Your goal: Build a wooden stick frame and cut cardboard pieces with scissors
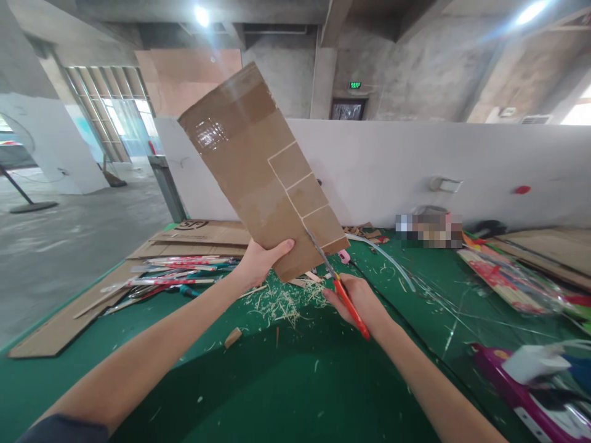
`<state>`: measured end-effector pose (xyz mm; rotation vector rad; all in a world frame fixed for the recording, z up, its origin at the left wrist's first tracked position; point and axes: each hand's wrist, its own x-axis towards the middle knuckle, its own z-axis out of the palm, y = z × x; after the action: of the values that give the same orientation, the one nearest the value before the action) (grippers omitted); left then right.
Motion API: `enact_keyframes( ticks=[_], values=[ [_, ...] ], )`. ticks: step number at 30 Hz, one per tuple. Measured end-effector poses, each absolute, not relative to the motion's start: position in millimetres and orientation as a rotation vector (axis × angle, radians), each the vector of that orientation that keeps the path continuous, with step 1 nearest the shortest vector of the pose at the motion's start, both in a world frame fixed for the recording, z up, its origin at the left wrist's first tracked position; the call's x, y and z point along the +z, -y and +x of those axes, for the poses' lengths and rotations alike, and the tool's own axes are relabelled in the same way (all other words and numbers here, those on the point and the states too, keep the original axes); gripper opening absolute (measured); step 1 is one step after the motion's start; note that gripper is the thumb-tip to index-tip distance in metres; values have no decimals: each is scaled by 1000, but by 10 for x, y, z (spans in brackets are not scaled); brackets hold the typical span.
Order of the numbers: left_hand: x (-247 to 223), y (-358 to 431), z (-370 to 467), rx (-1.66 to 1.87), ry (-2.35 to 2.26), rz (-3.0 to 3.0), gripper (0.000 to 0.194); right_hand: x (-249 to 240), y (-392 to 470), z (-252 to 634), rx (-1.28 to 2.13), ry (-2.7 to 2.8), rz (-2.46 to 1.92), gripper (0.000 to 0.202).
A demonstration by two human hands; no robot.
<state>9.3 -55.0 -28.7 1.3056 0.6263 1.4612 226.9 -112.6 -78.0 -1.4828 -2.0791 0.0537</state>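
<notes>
My left hand [261, 261] grips a piece of brown cardboard [258, 178] near its lower left edge, thumb on the front face. The cardboard is held up and tilted above the table, with pale lines marking several squares along its right edge and shiny tape near the top. In my right hand [360, 301] is a pair of scissors [344, 298] with orange-red handles. Their blades lie at the cardboard's lower right part, along one of the pale lines. Some of the right fingers are hidden behind the handles.
Thin shavings [286, 301] and small scraps litter the green table [221, 381]. Packaged sticks [180, 271] and flat cardboard [69, 307] lie at left. A purple power strip [517, 387] with a white plug sits front right. A low white partition [378, 160] stands behind the table.
</notes>
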Motion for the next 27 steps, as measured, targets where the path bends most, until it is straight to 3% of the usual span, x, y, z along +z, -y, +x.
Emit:
enact_keyframes(
  ticks=[27],
  values=[
    [-410,541,134,1433,-599,1279,63,-843,1097,2240,19,1984,-1461,42]
  ],
)
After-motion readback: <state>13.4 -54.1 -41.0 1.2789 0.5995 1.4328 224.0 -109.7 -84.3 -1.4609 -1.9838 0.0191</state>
